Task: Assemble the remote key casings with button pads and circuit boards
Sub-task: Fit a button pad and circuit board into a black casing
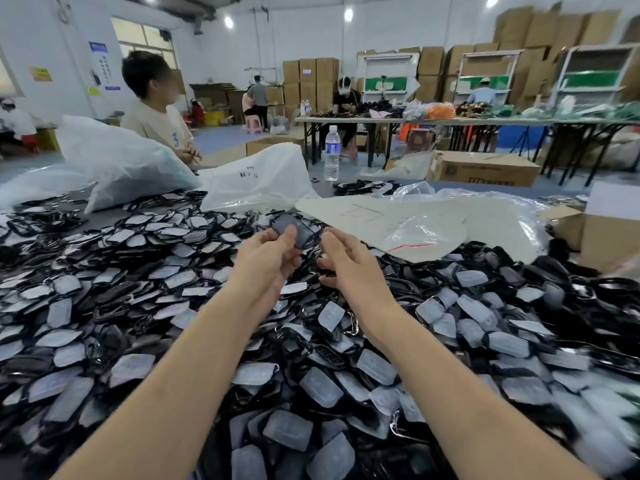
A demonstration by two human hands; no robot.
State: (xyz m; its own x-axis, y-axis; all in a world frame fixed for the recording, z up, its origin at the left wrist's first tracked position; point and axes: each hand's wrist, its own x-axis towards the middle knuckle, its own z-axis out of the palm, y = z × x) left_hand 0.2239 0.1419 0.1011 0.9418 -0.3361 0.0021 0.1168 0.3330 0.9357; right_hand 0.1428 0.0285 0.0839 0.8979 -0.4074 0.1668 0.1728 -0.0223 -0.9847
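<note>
- The desk (325, 191) fills the lower part of my head-camera view; only small grey patches of it show.
- A heap of black casings (138, 306) covers the desk from the near edge to the far side, on both sides of the arms. Many pieces carry a pale grey pad or film on the upper face.
- A large white plastic bag (114, 161) stands at the far left of the desk. A second bag (256, 181) lies just to its right. A flat clear bag (398, 223) with red marks lies on the heap, right of centre.
- A cardboard box (609, 237) sits at the right edge of the desk.
- The left grip (266, 261) is raised above the heap at centre, thumb and fingers clamped on one key casing (294, 231).
- The right grip (346, 261) is just beside it, fingers loosely curled, index tip near the casing's right edge. I cannot tell whether it touches the casing or holds a part.
- A clear water bottle (331, 154) stands upright at the far side of the desk.
- The key casing is dark with a greyish face, tilted, held above the heap.
</note>
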